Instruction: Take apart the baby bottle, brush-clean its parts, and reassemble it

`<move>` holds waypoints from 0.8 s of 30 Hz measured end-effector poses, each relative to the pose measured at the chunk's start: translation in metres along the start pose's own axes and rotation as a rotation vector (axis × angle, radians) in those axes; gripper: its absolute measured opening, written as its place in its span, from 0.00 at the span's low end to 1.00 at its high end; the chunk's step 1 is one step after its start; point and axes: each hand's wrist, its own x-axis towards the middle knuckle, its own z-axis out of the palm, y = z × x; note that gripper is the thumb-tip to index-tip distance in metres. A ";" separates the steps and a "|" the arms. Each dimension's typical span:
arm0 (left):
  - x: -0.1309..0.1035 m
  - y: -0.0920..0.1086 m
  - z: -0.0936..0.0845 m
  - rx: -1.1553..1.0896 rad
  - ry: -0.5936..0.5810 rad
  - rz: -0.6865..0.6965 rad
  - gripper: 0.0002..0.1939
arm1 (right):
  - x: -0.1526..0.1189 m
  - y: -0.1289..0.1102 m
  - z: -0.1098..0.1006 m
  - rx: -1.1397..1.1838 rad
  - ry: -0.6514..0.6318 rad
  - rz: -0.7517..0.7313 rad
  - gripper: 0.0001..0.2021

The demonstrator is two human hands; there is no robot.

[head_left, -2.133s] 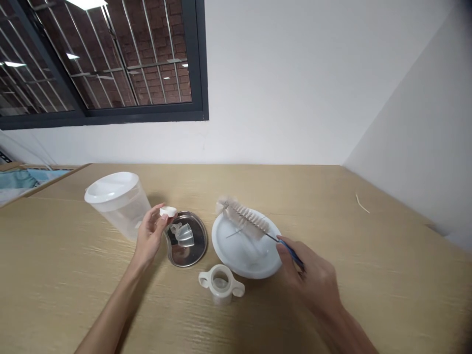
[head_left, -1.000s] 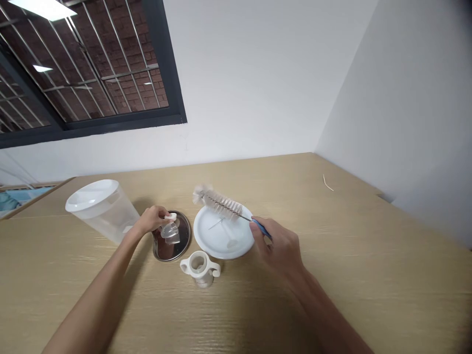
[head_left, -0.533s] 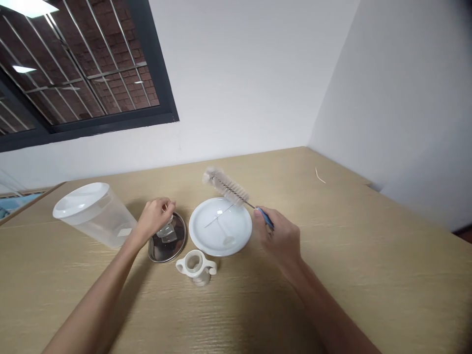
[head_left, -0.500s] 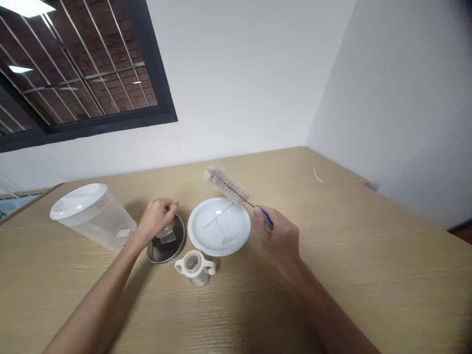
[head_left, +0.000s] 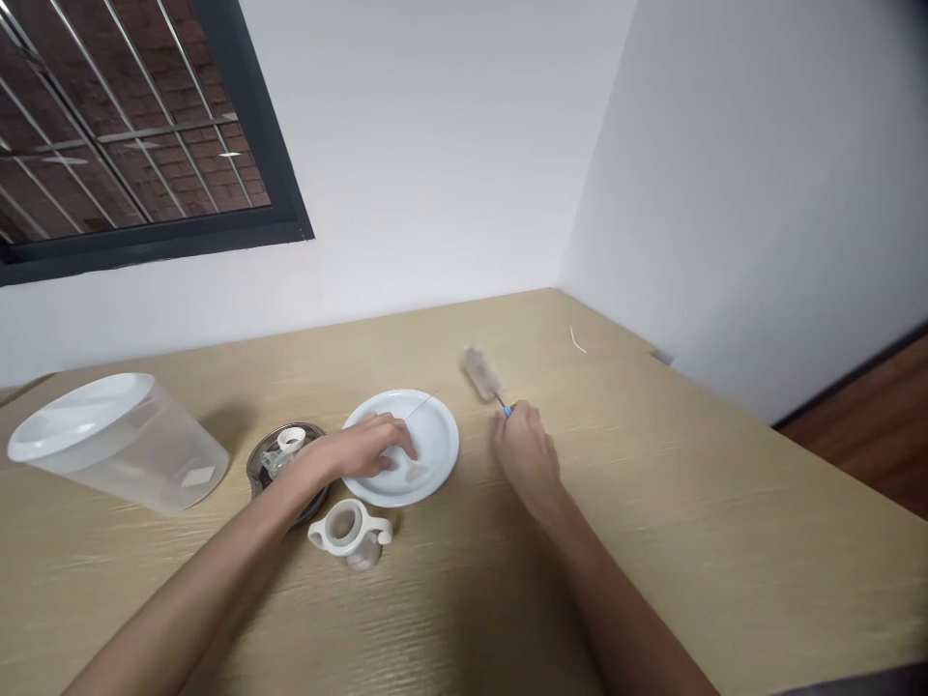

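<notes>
My right hand (head_left: 528,456) is closed round the blue handle of a bottle brush (head_left: 482,373). Its pale bristle head points away from me, to the right of a white plate (head_left: 444,440). Over the left part of that plate reaches my left hand (head_left: 373,445), thumb and fingers apart, holding nothing I can see. A thin rod and a small see-through disc (head_left: 415,472) lie on the plate near its fingertips, partly hidden. Under my left forearm is a round dark metal tray (head_left: 255,462), bearing a clear piece with a white ring (head_left: 291,439).
A white two-handled cup-like piece (head_left: 346,527) stands in front of the plate. At the left a translucent lidded pitcher (head_left: 163,445) rests on the wooden table (head_left: 688,512). A thin white strip (head_left: 577,339) lies towards the back right. Walls and a barred window border the far side.
My left hand has moved right, from above the metal tray to over the plate, and its fingers have spread. The brush has swung right, off the plate. The view has turned right.
</notes>
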 end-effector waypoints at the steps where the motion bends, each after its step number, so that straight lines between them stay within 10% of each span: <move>1: 0.002 0.000 0.002 -0.001 -0.020 0.005 0.19 | -0.001 0.000 0.003 -0.028 -0.025 0.003 0.11; 11: 0.017 -0.003 0.016 -0.091 0.008 0.029 0.10 | -0.011 -0.004 0.021 -0.155 -0.089 -0.116 0.11; 24: -0.008 -0.030 0.013 -0.409 0.491 -0.093 0.14 | 0.009 -0.029 -0.004 -0.012 -0.012 -0.336 0.13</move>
